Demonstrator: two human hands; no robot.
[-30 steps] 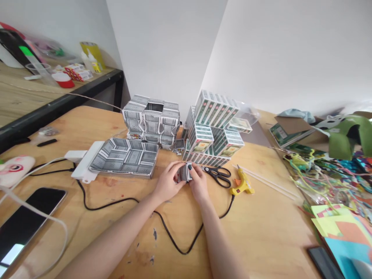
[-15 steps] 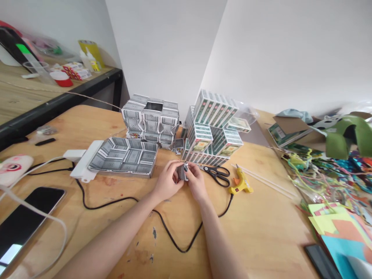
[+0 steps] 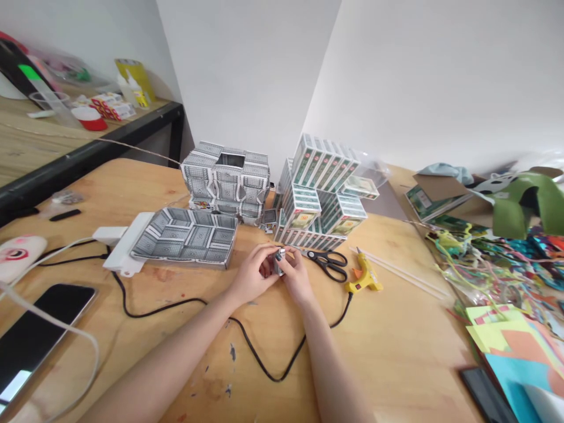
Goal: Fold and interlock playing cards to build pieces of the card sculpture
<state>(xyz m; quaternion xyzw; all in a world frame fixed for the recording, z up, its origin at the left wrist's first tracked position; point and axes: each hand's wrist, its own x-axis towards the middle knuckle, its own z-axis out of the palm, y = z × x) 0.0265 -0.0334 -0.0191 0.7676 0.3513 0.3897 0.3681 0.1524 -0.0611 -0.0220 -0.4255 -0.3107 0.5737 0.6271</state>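
Between my left hand [image 3: 254,275] and my right hand [image 3: 298,278] is a small grey patterned card piece [image 3: 279,262], pinched by the fingers of both. Fingers cover much of it. To the left lies a shallow tray made of grey cards [image 3: 189,238], its left end by a white power strip [image 3: 128,244]. Behind it stands a card structure [image 3: 227,182] with a square opening on top. Stacked card boxes [image 3: 326,164] rise behind my right hand. Black-handled scissors [image 3: 330,264] and a yellow glue gun [image 3: 365,276] lie to the right of that hand.
A black cable [image 3: 264,367] loops across the table under my forearms. Two white sticks [image 3: 400,272] lie right of the glue gun. A phone [image 3: 44,329] is at the left. Coloured paper [image 3: 520,352] and craft scraps [image 3: 497,270] fill the right side.
The card piece has turned slightly between my fingers, showing a narrower, paler side. Both hands stay in nearly the same place. The whole view has shifted a little.
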